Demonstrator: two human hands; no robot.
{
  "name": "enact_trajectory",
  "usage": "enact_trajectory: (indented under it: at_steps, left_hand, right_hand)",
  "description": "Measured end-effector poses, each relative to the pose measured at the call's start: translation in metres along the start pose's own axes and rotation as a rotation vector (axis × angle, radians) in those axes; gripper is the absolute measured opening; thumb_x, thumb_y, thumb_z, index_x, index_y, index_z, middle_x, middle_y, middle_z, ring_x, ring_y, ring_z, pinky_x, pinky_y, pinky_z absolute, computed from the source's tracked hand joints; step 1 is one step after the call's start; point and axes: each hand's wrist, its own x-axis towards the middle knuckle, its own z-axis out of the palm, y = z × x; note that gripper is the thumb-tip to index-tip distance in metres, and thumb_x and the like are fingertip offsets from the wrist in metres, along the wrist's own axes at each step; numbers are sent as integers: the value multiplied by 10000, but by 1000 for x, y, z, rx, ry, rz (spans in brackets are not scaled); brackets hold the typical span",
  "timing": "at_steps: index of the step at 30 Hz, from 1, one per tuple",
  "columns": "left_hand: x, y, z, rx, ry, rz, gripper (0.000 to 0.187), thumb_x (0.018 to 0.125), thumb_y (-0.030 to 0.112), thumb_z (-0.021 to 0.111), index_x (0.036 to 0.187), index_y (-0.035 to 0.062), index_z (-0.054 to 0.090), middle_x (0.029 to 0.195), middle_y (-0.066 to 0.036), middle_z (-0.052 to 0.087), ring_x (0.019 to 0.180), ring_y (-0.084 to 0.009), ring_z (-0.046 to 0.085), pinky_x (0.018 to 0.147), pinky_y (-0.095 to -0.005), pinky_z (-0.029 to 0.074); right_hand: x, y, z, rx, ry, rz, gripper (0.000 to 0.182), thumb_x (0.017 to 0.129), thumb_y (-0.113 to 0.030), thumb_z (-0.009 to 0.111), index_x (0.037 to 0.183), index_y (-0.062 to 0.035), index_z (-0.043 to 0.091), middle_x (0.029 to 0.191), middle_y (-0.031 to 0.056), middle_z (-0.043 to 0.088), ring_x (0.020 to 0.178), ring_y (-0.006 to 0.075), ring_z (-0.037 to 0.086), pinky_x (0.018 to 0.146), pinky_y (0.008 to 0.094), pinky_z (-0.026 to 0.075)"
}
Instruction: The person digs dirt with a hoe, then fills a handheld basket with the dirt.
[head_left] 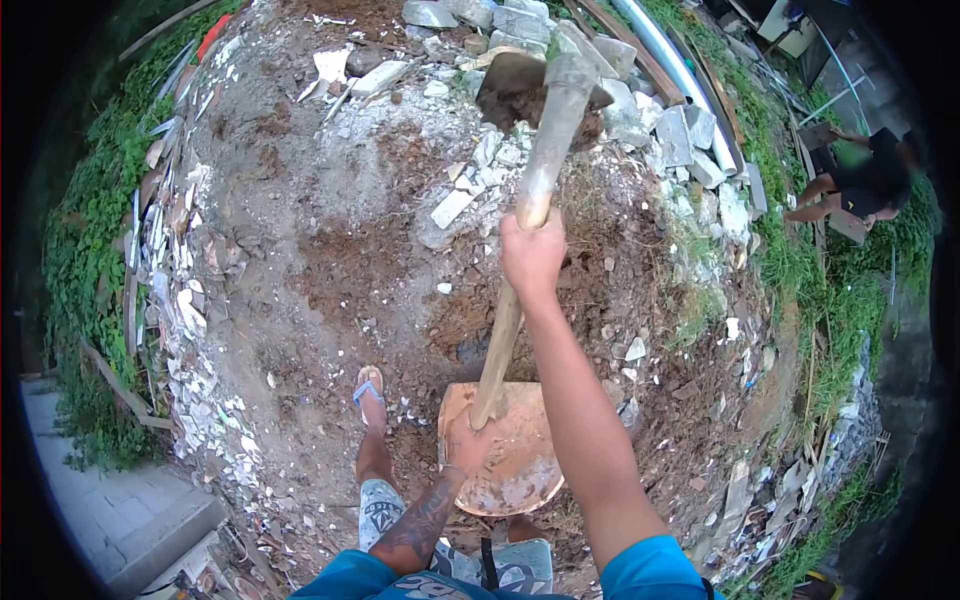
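Gripping the hoe [540, 160] two-handed: right hand [532, 255] closed high on the wooden handle, left hand [468, 440] closed at its butt, blade out front over the rubble, above an orange pan [510, 460].

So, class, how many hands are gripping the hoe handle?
2: the right hand high on the handle, the left hand at its lower end, over the orange pan.

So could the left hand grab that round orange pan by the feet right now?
Probably not yet. The left hand is wrapped around the end of the hoe handle, so it is busy, though the pan lies right below it with nothing between.
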Motion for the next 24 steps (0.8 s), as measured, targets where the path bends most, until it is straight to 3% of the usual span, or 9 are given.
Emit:
enact_trajectory:
  at_steps: [1, 3, 5, 8, 12, 15, 19, 22, 24]
  left_hand:
    - [-5, -12, 7, 24, 27, -49, 261, 751, 115, 679, 990, 14, 655, 827, -107, 679, 795, -194, 673, 710, -318, 516]
    - [7, -45, 9, -28, 2, -78, 239, 775, 80, 633, 999, 0, 656, 839, -77, 683, 798, -172, 656, 719, -316, 512]
    - [3, -52, 5, -41, -98, -298, 225, 797, 56, 595, 1002, -12, 658, 844, -48, 675, 781, -120, 626, 708, -288, 510]
    - [-2, -54, 27, -123, -66, -283, 233, 762, 75, 646, 970, -31, 657, 816, -105, 663, 750, -134, 626, 697, -303, 508]
    - [-12, 9, 78, -107, -27, -194, 160, 790, 58, 606, 904, -49, 637, 719, -93, 634, 710, -108, 604, 638, -304, 492]
    - [33, 60, 95, -72, -101, -322, 166, 794, 75, 604, 898, -53, 628, 694, -128, 637, 685, -166, 630, 618, -333, 489]
    - [102, 34, 99, 137, -96, -230, 230, 776, 133, 639, 935, -33, 627, 744, -217, 647, 736, -348, 666, 652, -395, 501]
    - [140, 29, 90, 210, -94, -231, 293, 752, 176, 671, 972, -13, 632, 803, -253, 635, 830, -427, 631, 699, -435, 505]
    - [171, 32, 94, 140, -163, -309, 315, 751, 181, 674, 1005, 0, 636, 822, -240, 645, 842, -414, 638, 715, -434, 506]
  right_hand:
    - [5, 13, 19, -280, 78, -30, 342, 794, -164, 636, 1019, 45, 485, 822, 219, 664, 744, 349, 677, 681, 439, 533]
    - [15, 28, 34, -325, -66, 152, 442, 814, -203, 653, 1108, 50, 442, 898, 275, 659, 880, 426, 651, 793, 489, 510]
    - [12, 23, 35, -359, -86, 170, 414, 832, -200, 647, 1101, 47, 454, 896, 264, 663, 858, 409, 660, 785, 476, 520]
    - [26, 21, 24, -315, -149, 185, 413, 816, -197, 660, 1090, 47, 470, 955, 274, 653, 910, 422, 648, 816, 477, 519]
    - [65, 7, 2, -390, -200, 133, 323, 859, -150, 601, 1096, 39, 491, 974, 239, 662, 943, 372, 658, 837, 447, 521]
    - [116, 9, 3, -395, -153, 149, 329, 857, -153, 609, 1108, 36, 514, 1054, 225, 648, 997, 351, 647, 858, 429, 522]
    - [175, 21, 11, -333, -119, 204, 338, 813, -162, 657, 1090, 18, 584, 1123, 206, 641, 1036, 342, 642, 889, 404, 519]
    - [201, 50, 38, -362, -70, 227, 382, 789, -171, 652, 1110, 21, 573, 1113, 221, 641, 1029, 350, 644, 884, 418, 524]
    - [216, 52, 53, -410, -52, 225, 401, 786, -185, 656, 1112, 29, 561, 1117, 229, 635, 1023, 358, 643, 884, 426, 523]
